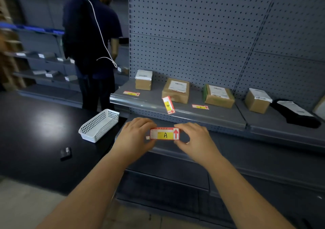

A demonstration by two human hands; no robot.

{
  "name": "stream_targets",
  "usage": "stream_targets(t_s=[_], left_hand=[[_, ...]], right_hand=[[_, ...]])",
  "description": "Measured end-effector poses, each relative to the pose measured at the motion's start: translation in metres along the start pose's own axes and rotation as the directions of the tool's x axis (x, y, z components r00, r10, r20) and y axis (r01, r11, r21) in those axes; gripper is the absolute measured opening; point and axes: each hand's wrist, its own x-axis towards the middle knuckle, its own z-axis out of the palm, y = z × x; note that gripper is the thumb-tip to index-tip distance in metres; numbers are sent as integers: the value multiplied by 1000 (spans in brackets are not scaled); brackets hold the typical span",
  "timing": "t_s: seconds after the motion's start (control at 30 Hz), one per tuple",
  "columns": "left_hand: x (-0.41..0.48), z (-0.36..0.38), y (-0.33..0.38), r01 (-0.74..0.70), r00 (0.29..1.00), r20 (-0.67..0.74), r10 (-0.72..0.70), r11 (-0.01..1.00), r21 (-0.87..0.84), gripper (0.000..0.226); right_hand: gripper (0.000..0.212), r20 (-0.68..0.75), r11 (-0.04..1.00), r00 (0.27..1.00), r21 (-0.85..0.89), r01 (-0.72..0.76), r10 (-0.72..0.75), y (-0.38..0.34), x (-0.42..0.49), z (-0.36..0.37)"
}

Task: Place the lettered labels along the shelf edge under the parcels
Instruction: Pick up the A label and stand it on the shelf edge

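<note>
While both hands hold it in front of the shelf, the A label (165, 133) stays flat and faces up. The left hand (136, 134) pinches its left end, and the right hand (193, 135) pinches its right end (the end with the red arrow). Up on the shelf edge (151, 105), three more labels lie near the brown parcels: one (131, 93) on the left, one (168, 105) tilted in the middle, one (200, 107) further right. A white basket (99, 125) sits on the dark table (35, 132).
</note>
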Motion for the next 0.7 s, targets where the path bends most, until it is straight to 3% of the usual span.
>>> stream_targets(t_s=[0.43, 0.7], left_hand=[[55, 1, -136, 59, 996, 60, -63, 996, 70, 41], [80, -1, -192, 30, 999, 41, -30, 999, 18, 41]], right_hand=[[44, 26, 991, 999, 132, 22, -26, -18, 129, 77], [45, 59, 973, 994, 208, -104, 94, -42, 174, 98]])
